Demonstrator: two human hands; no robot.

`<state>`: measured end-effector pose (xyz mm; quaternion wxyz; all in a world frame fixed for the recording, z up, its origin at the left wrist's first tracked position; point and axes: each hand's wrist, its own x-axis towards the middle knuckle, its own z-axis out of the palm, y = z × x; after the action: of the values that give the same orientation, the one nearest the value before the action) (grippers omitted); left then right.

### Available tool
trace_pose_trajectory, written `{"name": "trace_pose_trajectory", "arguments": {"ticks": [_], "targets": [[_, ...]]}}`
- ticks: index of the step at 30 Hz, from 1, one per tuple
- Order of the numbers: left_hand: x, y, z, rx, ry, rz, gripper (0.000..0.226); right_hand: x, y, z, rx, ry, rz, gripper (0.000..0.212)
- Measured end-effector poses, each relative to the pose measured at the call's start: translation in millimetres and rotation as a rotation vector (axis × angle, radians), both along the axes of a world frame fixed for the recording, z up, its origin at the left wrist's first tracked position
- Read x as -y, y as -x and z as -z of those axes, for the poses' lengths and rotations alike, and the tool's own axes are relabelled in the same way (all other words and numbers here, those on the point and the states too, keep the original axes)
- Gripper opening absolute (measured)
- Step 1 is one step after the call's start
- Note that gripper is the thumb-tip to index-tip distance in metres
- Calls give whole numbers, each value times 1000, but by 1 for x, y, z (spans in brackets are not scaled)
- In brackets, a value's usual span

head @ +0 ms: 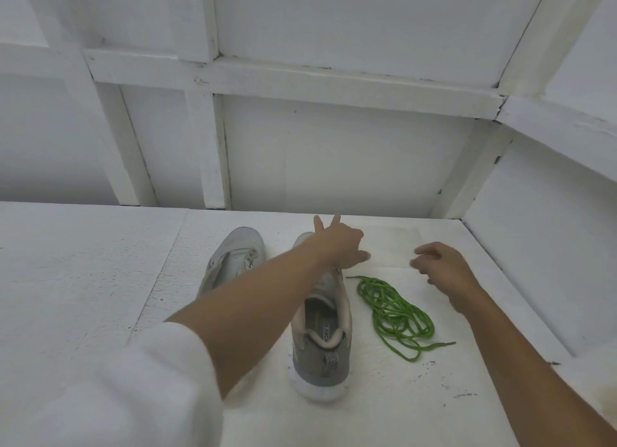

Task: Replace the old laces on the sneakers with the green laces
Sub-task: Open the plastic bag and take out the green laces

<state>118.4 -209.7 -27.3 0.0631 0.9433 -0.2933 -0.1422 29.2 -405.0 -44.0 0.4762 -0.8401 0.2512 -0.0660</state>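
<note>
2 sneakers (320,346) are sitting by 1 bunch of green laces (394,310), lying close to the left hand (337,246) and right hand (440,266), both loose, holding nothing.

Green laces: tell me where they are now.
Head view: the tangled green laces lie on the white surface, just right of the nearer grey sneaker.
</note>
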Motion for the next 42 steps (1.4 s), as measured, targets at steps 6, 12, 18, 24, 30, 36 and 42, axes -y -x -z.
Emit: {"name": "trace_pose_trajectory", "arguments": {"ticks": [6,12,18,24,30,36,42], "targets": [[-36,28,-27,64,102,79,56,-41,42,-3,-417,628,-456,50],[-57,55,-38,70,165,106,51,-51,52,-15,-238,630,-324,6],[-43,73,-48,-47,365,154,52,-65,67,-85,67,570,-265,12],[-26,85,-79,-322,732,164,18,-77,92,-130,345,306,-164,22],[-37,87,-122,-482,1093,167,20,-82,89,-79,66,135,-212,33],[-49,86,-146,-610,1372,90,24,-71,74,-48,-112,260,-195,17],[-68,65,-112,-566,1409,-167,30,-68,75,-93,227,100,-87,20]]}}
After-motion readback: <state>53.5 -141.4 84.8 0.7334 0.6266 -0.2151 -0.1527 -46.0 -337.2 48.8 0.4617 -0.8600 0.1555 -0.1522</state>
